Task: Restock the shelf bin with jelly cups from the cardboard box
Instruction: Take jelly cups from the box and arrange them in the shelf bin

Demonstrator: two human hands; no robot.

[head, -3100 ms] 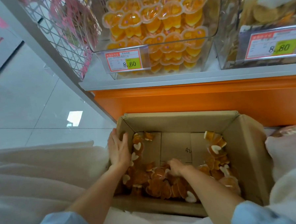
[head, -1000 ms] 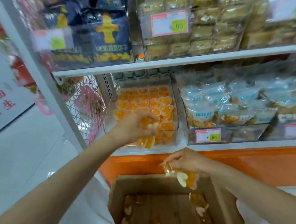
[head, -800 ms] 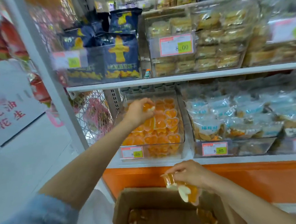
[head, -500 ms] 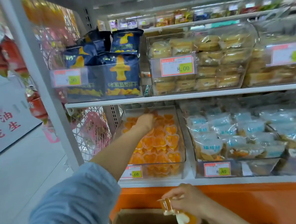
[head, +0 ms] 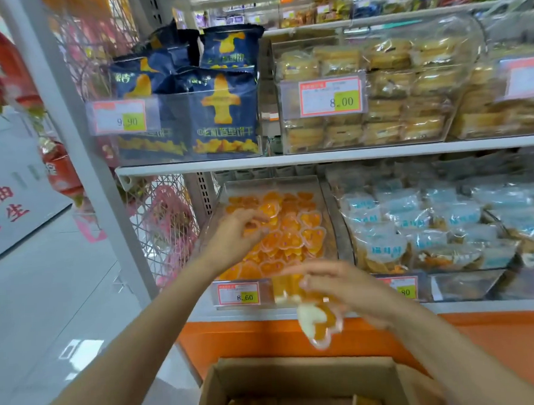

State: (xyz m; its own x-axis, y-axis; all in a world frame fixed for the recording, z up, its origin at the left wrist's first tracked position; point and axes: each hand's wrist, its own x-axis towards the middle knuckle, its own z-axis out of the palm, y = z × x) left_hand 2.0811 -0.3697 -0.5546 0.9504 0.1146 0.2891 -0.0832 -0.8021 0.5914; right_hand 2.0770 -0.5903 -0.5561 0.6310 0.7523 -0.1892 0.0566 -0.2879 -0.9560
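Head view: left hand (head: 239,234) has drawn back from the rear of the shelf bin (head: 331,217), fingers loose, its load dropped, I judge. Right hand (head: 344,288) has risen from the cardboard box (head: 299,377), clutching jelly cups (head: 318,326), blurred. Entry is tight: front lip below, shelf board (head: 319,159) above, left forearm crowding the opening

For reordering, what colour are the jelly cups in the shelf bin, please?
Orange jelly cups, clearest in the head view.
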